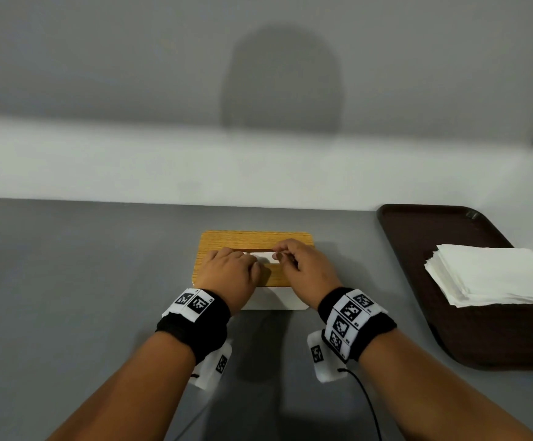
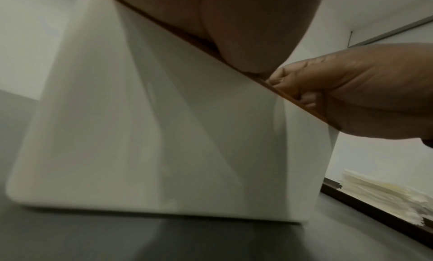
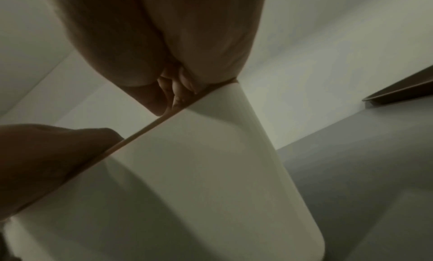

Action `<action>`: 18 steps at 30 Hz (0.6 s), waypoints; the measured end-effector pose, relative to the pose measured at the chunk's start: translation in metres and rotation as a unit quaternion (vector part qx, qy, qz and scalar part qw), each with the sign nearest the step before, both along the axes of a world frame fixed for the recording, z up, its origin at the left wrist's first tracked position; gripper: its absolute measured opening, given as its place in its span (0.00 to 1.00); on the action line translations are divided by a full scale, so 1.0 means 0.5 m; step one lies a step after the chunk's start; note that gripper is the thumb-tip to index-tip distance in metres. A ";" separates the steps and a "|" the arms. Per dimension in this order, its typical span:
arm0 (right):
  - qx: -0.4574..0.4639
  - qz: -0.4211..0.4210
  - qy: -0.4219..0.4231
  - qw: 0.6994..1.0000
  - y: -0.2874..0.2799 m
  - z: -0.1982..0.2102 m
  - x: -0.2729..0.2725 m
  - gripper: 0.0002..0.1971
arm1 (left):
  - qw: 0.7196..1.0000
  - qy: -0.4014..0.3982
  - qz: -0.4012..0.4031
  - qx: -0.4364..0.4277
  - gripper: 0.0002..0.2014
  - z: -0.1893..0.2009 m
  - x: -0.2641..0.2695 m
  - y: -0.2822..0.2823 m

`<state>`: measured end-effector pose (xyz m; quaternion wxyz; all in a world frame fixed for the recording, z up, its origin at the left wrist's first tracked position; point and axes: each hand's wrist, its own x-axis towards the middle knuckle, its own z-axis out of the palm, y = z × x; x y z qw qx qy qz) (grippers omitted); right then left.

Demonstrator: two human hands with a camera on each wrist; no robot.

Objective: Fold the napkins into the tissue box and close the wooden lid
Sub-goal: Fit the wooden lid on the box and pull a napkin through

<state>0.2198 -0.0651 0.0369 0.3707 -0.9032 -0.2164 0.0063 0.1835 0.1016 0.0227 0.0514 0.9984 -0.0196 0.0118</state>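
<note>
A white tissue box [image 1: 274, 299] stands on the grey surface [image 1: 84, 281] near its middle, with the wooden lid [image 1: 255, 241] seated flat on top. Both hands rest on the lid at its slot, where a strip of white napkin [image 1: 266, 256] shows. The left hand [image 1: 228, 270] lies over the slot's left end, fingers bent down onto the paper; whether its grip pinches the napkin or only presses it, I cannot tell. The right hand [image 1: 303, 265] has thumb and forefinger closed on the napkin's right end, a pinching grip. To the right, well apart from the box, a dark brown tray [image 1: 417, 224] holds a stack of white napkins [image 1: 494, 275]
</note>
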 end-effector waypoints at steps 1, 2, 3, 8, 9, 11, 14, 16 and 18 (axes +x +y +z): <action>0.006 0.001 0.005 1.000 0.000 0.003 0.003 0.10 | 1.000 0.002 0.003 -0.005 0.21 0.000 0.001 0.000; 0.009 0.003 0.003 1.000 0.000 0.008 0.007 0.10 | 1.000 0.004 0.007 -0.010 0.21 0.001 0.002 0.000; 0.006 0.004 -0.010 1.000 0.001 0.012 0.011 0.09 | 1.000 0.007 0.012 -0.015 0.21 0.001 0.002 0.000; -0.016 -0.005 -0.057 0.998 0.000 0.014 0.015 0.08 | 0.999 -0.017 -0.006 -0.027 0.21 -0.002 -0.005 0.000; -0.015 -0.008 -0.060 0.998 0.000 0.008 0.014 0.08 | 0.999 -0.016 -0.011 -0.028 0.21 -0.001 -0.004 0.001; -0.018 -0.013 -0.069 0.997 0.000 -0.002 0.012 0.08 | 0.999 -0.008 -0.012 -0.029 0.21 -0.001 -0.001 0.002; -0.018 -0.016 -0.068 0.997 0.001 -0.004 0.012 0.08 | 0.999 0.010 -0.010 -0.033 0.22 -0.002 0.006 0.005; -0.003 -0.022 -0.062 0.998 0.000 -0.003 0.014 0.08 | 0.999 0.013 -0.010 -0.048 0.21 -0.001 0.008 0.006; 0.001 -0.025 -0.059 0.998 0.000 -0.002 0.015 0.08 | 0.998 0.011 -0.007 -0.069 0.21 0.000 0.010 0.008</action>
